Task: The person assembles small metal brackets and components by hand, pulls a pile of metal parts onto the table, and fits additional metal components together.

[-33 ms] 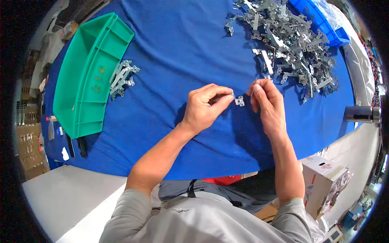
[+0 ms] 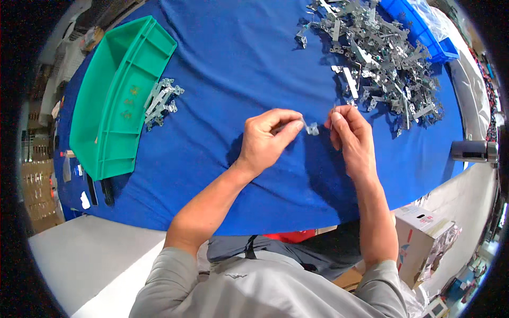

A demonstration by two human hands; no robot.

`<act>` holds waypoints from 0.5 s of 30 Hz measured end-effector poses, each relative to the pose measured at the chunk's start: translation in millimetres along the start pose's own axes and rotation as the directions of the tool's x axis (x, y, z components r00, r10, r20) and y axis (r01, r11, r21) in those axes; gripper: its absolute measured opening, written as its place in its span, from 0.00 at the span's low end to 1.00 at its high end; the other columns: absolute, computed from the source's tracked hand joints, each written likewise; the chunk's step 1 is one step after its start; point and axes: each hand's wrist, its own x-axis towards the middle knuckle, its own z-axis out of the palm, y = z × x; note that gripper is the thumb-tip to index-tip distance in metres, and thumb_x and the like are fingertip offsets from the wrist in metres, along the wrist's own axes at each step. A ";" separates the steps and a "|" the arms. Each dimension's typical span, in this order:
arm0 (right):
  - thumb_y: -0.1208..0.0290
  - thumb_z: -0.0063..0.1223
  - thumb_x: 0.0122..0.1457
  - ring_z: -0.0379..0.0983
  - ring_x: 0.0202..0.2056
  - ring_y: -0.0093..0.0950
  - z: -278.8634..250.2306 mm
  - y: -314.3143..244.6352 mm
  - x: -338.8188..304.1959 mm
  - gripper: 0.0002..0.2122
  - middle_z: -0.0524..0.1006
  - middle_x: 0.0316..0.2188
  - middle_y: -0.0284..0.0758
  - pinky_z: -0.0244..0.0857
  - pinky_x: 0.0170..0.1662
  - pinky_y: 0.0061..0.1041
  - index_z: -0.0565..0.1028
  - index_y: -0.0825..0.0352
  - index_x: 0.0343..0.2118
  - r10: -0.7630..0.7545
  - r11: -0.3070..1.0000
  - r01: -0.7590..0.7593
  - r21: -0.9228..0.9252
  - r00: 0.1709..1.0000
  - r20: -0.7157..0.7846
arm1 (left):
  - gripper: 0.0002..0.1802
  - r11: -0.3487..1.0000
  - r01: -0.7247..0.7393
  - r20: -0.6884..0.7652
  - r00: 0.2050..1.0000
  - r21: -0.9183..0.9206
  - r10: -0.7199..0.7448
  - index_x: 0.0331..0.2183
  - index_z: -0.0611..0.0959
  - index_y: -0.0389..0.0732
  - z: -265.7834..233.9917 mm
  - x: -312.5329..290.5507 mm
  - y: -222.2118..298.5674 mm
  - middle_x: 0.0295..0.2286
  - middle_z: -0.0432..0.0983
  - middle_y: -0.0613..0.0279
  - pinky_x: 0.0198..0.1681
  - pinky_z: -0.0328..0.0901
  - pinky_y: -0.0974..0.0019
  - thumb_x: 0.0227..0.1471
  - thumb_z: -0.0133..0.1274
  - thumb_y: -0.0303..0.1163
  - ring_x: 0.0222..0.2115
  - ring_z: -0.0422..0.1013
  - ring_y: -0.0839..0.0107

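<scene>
Bin [image 2: 121, 98] left — parts heap [image 2: 383, 63] right

A workshop, it seems: loose metal parts [image 2: 389, 66] heap beside plastic bins [image 2: 119, 146] on a cloth-covered desk [image 2: 228, 69].

Left forearm [image 2: 204, 209], bare, right of green bin [image 2: 119, 140], slanting away from it; left hand [image 2: 268, 137], nearer to bin, knuckles up, thumb and forefinger pinched. Right forearm [image 2: 376, 222], farther from bin, leaning slightly toward it; right hand [image 2: 352, 139] with fingers curled, thumb up beside them, tips perhaps closed, hard to see from here. Hands apart, level with bin's nearer half.
</scene>
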 end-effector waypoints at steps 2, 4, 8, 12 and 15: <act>0.67 0.49 0.65 0.61 0.22 0.12 -0.3 -6.0 -1.0 0.08 0.73 0.25 0.25 0.54 0.23 0.14 0.73 0.67 0.36 0.141 0.990 -0.141 -0.004 0.985 0.102 | 0.08 0.971 0.172 -0.071 0.980 -0.166 -0.186 0.37 0.84 0.35 -1.7 0.6 -0.9 0.27 0.81 0.61 0.24 0.66 0.77 0.53 0.58 0.25 0.21 0.72 0.80; 0.68 0.50 0.64 0.61 0.22 0.11 0.3 -2.1 -5.4 0.07 0.72 0.24 0.25 0.54 0.23 0.14 0.73 0.67 0.36 0.160 0.987 -0.160 -0.007 0.977 0.140 | 0.09 0.916 0.240 -0.087 0.956 -0.322 -0.281 0.40 0.83 0.36 -0.5 1.5 -3.1 0.27 0.81 0.60 0.23 0.67 0.77 0.57 0.55 0.28 0.20 0.72 0.81; 0.70 0.52 0.63 0.64 0.24 0.13 7.9 -2.4 -11.6 0.06 0.73 0.24 0.25 0.57 0.25 0.15 0.74 0.67 0.37 0.133 0.988 -0.115 -0.103 0.973 0.187 | 0.10 0.924 0.238 -0.061 0.962 -0.300 -0.267 0.39 0.83 0.34 -3.4 2.0 -4.6 0.27 0.81 0.59 0.19 0.66 0.78 0.58 0.54 0.29 0.19 0.72 0.81; 0.70 0.52 0.63 0.66 0.25 0.14 7.7 -2.8 -11.2 0.07 0.73 0.24 0.26 0.60 0.27 0.16 0.74 0.68 0.36 0.123 0.988 -0.104 -0.111 0.976 0.177 | 0.09 0.930 0.235 -0.045 0.965 -0.282 -0.257 0.39 0.83 0.34 -2.8 1.4 -5.4 0.27 0.81 0.59 0.19 0.65 0.78 0.58 0.54 0.29 0.19 0.72 0.81; 0.70 0.52 0.63 0.66 0.26 0.15 8.6 -0.5 -10.2 0.07 0.74 0.24 0.27 0.60 0.27 0.17 0.74 0.69 0.36 0.120 0.987 -0.098 -0.129 0.977 0.176 | 0.09 0.938 0.237 -0.035 0.967 -0.251 -0.254 0.38 0.84 0.34 -2.6 1.4 -4.9 0.27 0.81 0.59 0.19 0.65 0.79 0.57 0.55 0.29 0.18 0.71 0.82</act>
